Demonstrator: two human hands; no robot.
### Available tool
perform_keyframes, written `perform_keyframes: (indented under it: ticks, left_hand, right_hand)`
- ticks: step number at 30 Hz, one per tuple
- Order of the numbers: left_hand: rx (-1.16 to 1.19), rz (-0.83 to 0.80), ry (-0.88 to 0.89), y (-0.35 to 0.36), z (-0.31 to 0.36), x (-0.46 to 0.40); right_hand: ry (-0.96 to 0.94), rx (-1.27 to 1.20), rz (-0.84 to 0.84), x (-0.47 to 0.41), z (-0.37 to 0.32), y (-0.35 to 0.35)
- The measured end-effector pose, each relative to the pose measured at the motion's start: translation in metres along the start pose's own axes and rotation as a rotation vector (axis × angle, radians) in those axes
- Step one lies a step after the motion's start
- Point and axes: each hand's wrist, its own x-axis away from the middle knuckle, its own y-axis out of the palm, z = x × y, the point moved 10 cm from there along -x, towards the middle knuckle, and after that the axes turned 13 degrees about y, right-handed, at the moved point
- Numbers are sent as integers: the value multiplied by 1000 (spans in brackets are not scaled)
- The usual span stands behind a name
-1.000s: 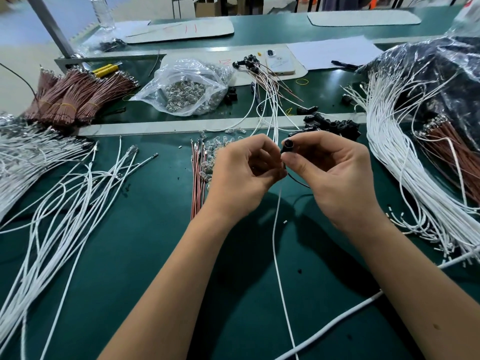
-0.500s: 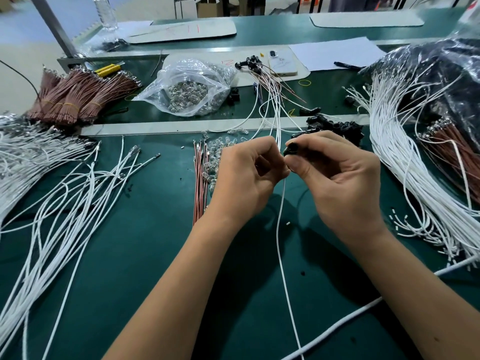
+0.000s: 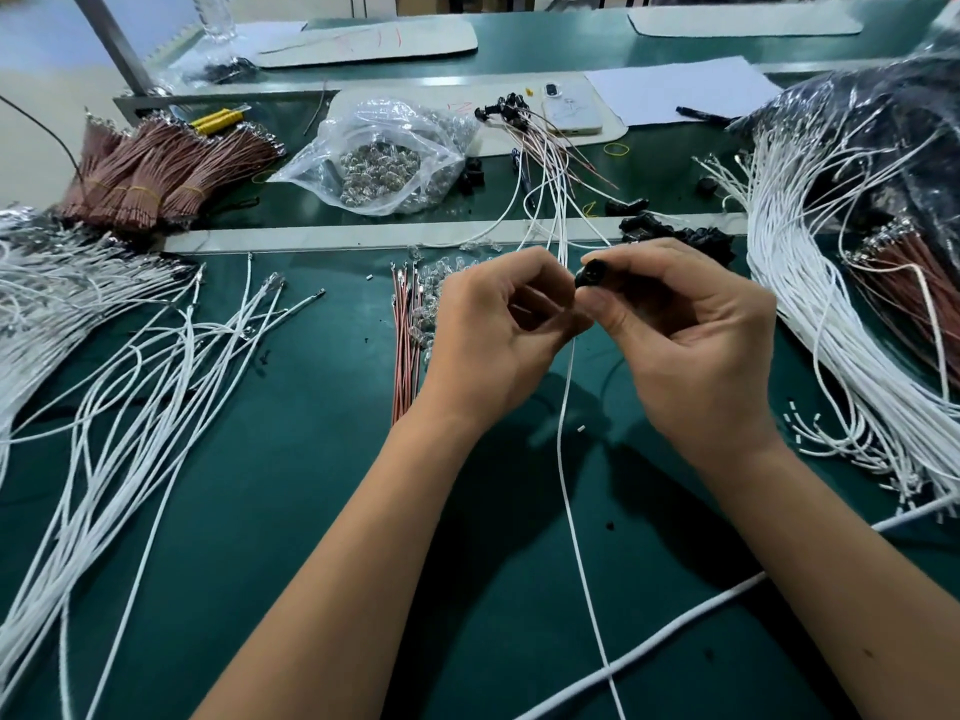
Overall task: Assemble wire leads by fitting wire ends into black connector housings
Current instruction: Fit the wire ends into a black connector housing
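Observation:
My right hand pinches a small black connector housing between thumb and forefinger, above the middle of the green mat. My left hand is curled right beside it and pinches the end of a thin white wire, which hangs down from between the two hands and trails toward me across the mat. The wire's tip is hidden by my fingers. A pile of loose black housings lies just behind my right hand.
White wire bundles lie at left and right. A few brown wires and clear small parts lie left of my hands. Brown wire bundles, a plastic bag of parts, finished leads and a phone are behind.
Both hands have stayed together at the mat's middle. The right hand has turned the black housing slightly, so its face now shows; the hanging white wire has swung a little.

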Motion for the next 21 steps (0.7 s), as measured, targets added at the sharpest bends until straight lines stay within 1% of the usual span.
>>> perform_keyframes:
  ticks: [6, 12, 21]
  left_hand:
    - [15, 59, 65, -8, 10, -1]
    - [27, 64, 67, -11, 4, -3]
    - [-75, 35, 91, -12, 8, -5]
  right_hand:
    - [-22, 17, 4, 0, -3, -2]
    - [-68, 30, -21, 1, -6, 0]
    - [-109, 90, -3, 2, -11, 1]
